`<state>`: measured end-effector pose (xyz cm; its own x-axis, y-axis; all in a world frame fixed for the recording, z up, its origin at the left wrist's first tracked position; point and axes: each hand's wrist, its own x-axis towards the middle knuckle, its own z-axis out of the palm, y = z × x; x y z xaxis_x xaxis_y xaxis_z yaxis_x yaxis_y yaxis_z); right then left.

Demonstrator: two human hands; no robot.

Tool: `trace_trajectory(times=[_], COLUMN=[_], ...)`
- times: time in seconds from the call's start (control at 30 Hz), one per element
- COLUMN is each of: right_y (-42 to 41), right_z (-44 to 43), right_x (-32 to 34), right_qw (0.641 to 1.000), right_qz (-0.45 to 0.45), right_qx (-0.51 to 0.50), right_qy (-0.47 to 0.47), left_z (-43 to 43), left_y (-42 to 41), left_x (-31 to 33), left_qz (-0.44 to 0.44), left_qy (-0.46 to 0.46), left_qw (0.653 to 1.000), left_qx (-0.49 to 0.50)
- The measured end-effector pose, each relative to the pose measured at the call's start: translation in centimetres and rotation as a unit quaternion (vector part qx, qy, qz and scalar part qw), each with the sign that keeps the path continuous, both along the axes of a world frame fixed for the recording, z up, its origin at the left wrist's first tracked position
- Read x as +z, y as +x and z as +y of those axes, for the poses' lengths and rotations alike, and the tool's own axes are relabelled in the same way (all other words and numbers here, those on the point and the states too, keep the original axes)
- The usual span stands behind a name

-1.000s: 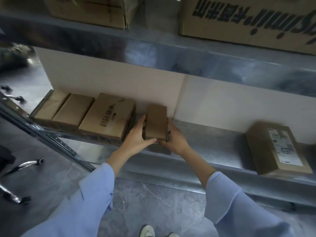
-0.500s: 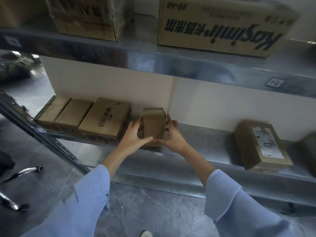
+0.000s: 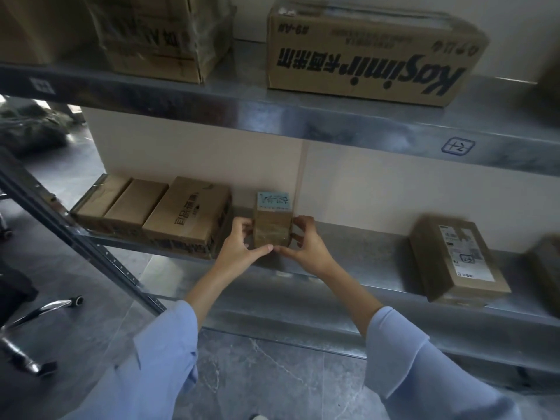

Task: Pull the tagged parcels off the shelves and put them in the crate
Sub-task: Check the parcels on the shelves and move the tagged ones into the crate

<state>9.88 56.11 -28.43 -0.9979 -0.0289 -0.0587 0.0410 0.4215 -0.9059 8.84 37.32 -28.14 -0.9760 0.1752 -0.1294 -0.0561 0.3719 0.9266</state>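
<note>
The left hand (image 3: 239, 247) and right hand (image 3: 306, 250) clasp the small parcel (image 3: 271, 230) by its sides, thumbs beneath, near the shelf's (image 3: 348, 259) front edge. A blue tag (image 3: 273, 201) shows on top. It is probably best drawn straight out, clear of the printed box (image 3: 188, 216).
</note>
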Motion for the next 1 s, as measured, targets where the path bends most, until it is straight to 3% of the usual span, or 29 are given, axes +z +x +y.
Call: trace_trajectory(times=[0.17,0.43,0.63,1.0], right_y=[0.5,0.7,0.5,1.0], right_z=[-0.1,0.5,0.9,3.2], right_x=[-0.2,-1.2,-2.2,0.0], right_qw=[1.0,0.997,0.998,1.0], right_qz=[0.029,0.022,-0.018,0.002], right_qx=[-0.002,0.002,-0.027,-0.023], right_qy=[0.001,0.079,0.046,-0.014], left_z=[0.3,1.4,1.5,1.1], left_y=[0.3,0.9,0.9,-1.2], left_x=[-0.3,-1.7,-1.9,2.5], left_qz=[0.021,0.05,0.044,0.036], left_qy=[0.002,-0.048,-0.029,-0.017], left_qw=[1.0,0.998,0.998,0.997], left_qx=[0.019,0.003,-0.014,-0.068])
